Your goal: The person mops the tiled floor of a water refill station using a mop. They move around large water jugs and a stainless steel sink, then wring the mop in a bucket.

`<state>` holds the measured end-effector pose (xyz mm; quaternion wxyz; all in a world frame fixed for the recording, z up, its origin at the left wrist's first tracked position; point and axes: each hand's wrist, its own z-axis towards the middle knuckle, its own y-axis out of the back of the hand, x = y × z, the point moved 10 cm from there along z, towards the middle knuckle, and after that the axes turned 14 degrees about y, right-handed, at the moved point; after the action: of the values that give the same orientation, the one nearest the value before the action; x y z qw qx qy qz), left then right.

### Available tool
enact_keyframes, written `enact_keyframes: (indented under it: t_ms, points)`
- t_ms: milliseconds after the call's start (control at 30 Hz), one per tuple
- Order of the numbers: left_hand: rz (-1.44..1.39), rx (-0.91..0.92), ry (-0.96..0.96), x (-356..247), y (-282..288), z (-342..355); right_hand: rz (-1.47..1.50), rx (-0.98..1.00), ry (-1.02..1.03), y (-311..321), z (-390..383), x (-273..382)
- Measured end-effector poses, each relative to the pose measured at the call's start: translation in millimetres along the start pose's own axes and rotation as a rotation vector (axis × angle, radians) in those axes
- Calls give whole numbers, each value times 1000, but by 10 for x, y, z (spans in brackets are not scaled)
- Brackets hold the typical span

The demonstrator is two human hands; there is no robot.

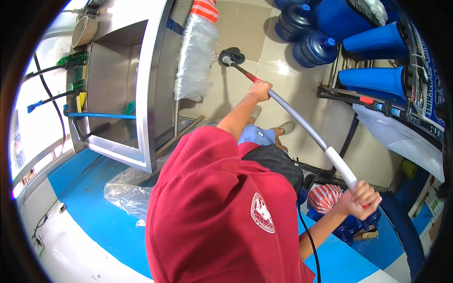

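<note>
Head view: both hands grip a mop handle (302,118) that runs from near right to far centre. Left hand (261,89) is wrapped tight round the grey shaft further down, just short of its red section. Right hand (362,199) is closed round the white top end, near right. Mop head (231,56) rests on the beige tiled floor (292,80), just right of a plastic-wrapped bundle (196,52). A steel sink (151,94) stands at left, holding brushes. Blue water jugs (314,47) lie far right.
</note>
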<state>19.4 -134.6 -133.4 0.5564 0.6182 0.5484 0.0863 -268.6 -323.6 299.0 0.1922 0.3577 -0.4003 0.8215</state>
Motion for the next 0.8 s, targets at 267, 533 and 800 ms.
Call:
enact_keyframes:
  t_ms: [267, 533, 800]
  points:
    - [27, -123, 384, 1091, 280, 22, 92, 77, -201, -306, -19, -1019]
    - [50, 121, 443, 963, -206, -646, -44, 33, -337, -193, 359, -883]
    - [134, 402, 184, 715, -718, -1570, 27, -54, -339, 424, 163, -342]
